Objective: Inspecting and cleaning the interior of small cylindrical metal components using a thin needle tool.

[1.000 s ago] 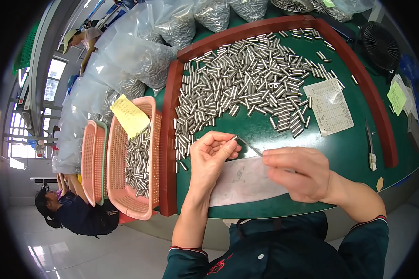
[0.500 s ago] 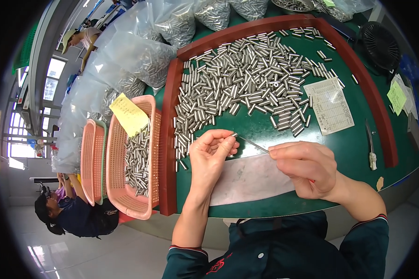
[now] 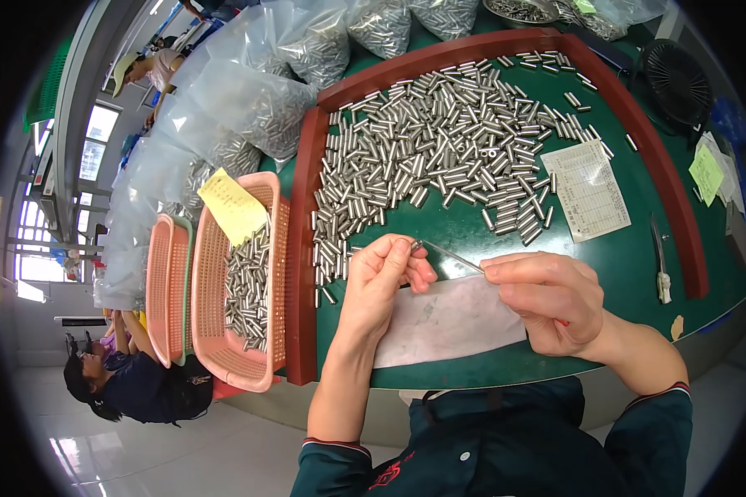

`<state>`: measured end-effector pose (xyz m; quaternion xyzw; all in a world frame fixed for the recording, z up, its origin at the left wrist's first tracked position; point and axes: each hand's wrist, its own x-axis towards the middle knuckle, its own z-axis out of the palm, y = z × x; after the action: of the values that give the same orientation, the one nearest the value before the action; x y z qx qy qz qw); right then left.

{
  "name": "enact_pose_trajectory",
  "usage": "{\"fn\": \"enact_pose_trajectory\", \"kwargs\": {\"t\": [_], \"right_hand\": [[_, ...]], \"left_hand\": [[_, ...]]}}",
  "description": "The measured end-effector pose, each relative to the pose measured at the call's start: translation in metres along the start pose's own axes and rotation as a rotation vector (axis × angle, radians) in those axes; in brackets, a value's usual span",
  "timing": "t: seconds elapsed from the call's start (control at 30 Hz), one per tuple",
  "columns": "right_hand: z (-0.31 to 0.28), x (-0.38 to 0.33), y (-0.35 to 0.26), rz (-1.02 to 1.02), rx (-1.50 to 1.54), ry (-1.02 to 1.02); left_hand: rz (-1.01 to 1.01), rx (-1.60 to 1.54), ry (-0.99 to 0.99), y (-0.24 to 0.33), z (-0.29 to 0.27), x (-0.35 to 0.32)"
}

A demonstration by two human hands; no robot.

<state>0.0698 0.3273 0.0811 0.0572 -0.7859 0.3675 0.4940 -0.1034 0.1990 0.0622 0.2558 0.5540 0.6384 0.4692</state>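
Nearest the body, a white sheet (image 3: 448, 323) lies on the green table (image 3: 630, 273). Above it, the left hand (image 3: 381, 277) pinches a small metal sleeve (image 3: 415, 245) at its fingertips, while the right hand (image 3: 547, 298) grips a thin metal rod (image 3: 454, 256) whose tip meets the sleeve. Beyond them spreads a heap of steel cylinders (image 3: 439, 157); a pink basket (image 3: 240, 290) sits left.

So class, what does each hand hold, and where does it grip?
Left hand: small metal tube, at fingertips. Right hand: thin metal rod, by its near end.

Green table (image 3: 638, 273) – glossy floor (image 3: 124, 455), bright windows (image 3: 33, 265)
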Motion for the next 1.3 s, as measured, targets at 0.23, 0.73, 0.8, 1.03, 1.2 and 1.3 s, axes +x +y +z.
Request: {"fn": "enact_pose_trajectory", "kwargs": {"t": [0.23, 0.73, 0.8, 1.03, 1.2, 1.3], "right_hand": [[0.000, -0.001, 0.000, 0.005, -0.009, -0.009], [-0.003, -0.001, 0.001, 0.167, 0.088, 0.141], [0.000, -0.007, 0.006, 0.254, 0.140, 0.175], [0.003, -0.005, 0.005, 0.348, 0.280, 0.228], [0.007, -0.006, 0.004, 0.412, 0.351, 0.241], [0.006, -0.006, 0.004, 0.385, 0.306, 0.210]], "left_hand": [[-0.030, 0.003, 0.003, 0.000, 0.001, 0.001], [0.010, 0.086, 0.068, -0.004, -0.001, -0.002], [0.014, 0.084, 0.064, -0.004, 0.001, -0.001], [0.024, 0.105, 0.069, -0.003, 0.002, -0.001], [0.022, 0.098, 0.066, -0.004, 0.001, -0.001], [0.023, 0.110, 0.060, -0.004, 0.002, -0.001]]}}
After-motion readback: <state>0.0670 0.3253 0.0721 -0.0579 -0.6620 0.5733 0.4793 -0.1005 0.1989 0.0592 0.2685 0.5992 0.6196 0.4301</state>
